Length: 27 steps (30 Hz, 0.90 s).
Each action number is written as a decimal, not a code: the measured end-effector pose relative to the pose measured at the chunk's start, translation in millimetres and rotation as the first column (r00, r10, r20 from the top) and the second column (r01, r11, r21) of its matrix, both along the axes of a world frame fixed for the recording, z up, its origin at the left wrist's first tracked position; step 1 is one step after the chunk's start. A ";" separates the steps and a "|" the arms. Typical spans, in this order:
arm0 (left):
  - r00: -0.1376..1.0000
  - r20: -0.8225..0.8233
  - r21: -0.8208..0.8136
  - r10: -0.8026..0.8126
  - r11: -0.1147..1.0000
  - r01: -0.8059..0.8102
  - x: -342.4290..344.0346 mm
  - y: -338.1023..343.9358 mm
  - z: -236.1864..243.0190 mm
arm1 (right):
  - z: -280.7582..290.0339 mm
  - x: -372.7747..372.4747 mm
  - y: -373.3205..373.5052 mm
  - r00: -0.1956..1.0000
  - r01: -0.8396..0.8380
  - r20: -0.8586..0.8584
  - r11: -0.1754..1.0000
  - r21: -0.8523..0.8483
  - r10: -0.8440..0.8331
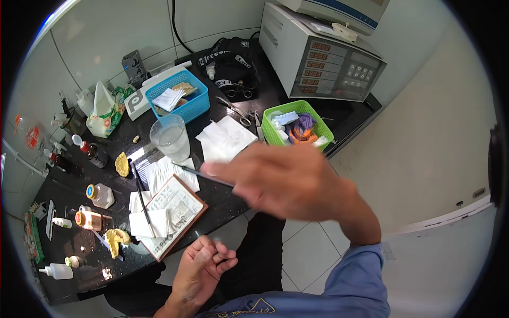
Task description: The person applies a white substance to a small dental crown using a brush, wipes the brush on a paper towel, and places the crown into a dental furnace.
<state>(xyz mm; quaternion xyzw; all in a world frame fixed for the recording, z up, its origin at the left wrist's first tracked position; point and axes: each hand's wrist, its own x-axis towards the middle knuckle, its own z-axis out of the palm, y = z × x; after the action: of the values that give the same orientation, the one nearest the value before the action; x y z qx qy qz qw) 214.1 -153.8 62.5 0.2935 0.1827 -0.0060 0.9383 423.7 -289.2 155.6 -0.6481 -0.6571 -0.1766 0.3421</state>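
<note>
My right hand (286,183), blurred by motion, grips a thin dark tool (191,170), whose tip lies just below a clear plastic cup of liquid (169,138), over white tissues (159,177). Low at the counter's front, my left hand (204,265) has its fingers curled and pinched; I cannot make out what is between them. Near it is a wood-edged board with a printed sheet (196,209), with folded tissue and another slender tool on it. Yellow dental casts (114,244) sit to the left, one in pieces or irregularly shaped. More white tissues (225,138) lie behind my right hand.
A blue basket (191,106), a green basket (273,127), scissors (238,114) and a tissue pack (101,119) stand at the back. Bottles and jars (101,196) line the left. A grey machine (286,58) fills the back right. The black counter's front edge curves below.
</note>
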 end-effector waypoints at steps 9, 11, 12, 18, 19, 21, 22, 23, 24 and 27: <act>0.980 0.139 0.081 -0.139 0.988 0.129 22.2 -30.5 -32.3 | 110.4 181.9 -73.1 0.807 0.582 -0.205 0.804 0.120 -0.554; 0.982 0.124 0.115 -0.144 0.985 0.129 25.2 -36.1 -33.8 | 122.5 223.0 -77.4 0.810 0.561 -0.267 0.823 0.088 -0.523; 0.981 0.082 0.161 -0.174 0.974 0.159 27.0 -38.6 -34.7 | 124.5 241.1 -76.1 0.811 0.562 -0.256 0.823 0.086 -0.527; 0.981 0.009 0.213 -0.192 0.959 0.185 38.8 -55.3 -42.9 | 106.9 309.8 -67.0 0.690 0.664 -0.216 0.723 -0.191 -0.691; 0.986 -0.015 0.197 -0.164 0.967 0.164 41.5 -57.9 -44.6 | 104.3 312.8 -64.3 0.695 0.660 -0.213 0.727 -0.189 -0.686; 0.991 -0.036 0.184 -0.131 0.974 0.135 47.7 -62.3 -46.3 | 96.6 317.8 -59.1 0.707 0.631 -0.222 0.741 -0.230 -0.672; 0.993 -0.032 0.177 -0.114 0.977 0.117 51.0 -64.4 -46.5 | 95.3 316.3 -57.9 0.700 0.633 -0.231 0.737 -0.236 -0.675; 0.995 -0.037 0.172 -0.097 0.980 0.102 53.0 -66.0 -47.2 | 93.9 315.5 -55.9 0.703 0.627 -0.236 0.742 -0.237 -0.670; 0.995 -0.041 0.175 -0.090 0.980 0.096 56.0 -67.7 -47.5 | 94.4 314.7 -53.7 0.691 0.628 -0.256 0.737 -0.250 -0.676; 0.998 -0.016 0.180 -0.068 0.981 0.070 63.9 -71.4 -45.7 | 95.1 322.0 -54.7 0.675 0.610 -0.296 0.737 -0.289 -0.675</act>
<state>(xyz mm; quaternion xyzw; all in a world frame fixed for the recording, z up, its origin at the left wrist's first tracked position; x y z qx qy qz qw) 278.0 -225.2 16.8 0.3833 0.1767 -0.0235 0.9063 745.7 -344.0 250.7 -0.8854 -0.3184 -0.1006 0.3234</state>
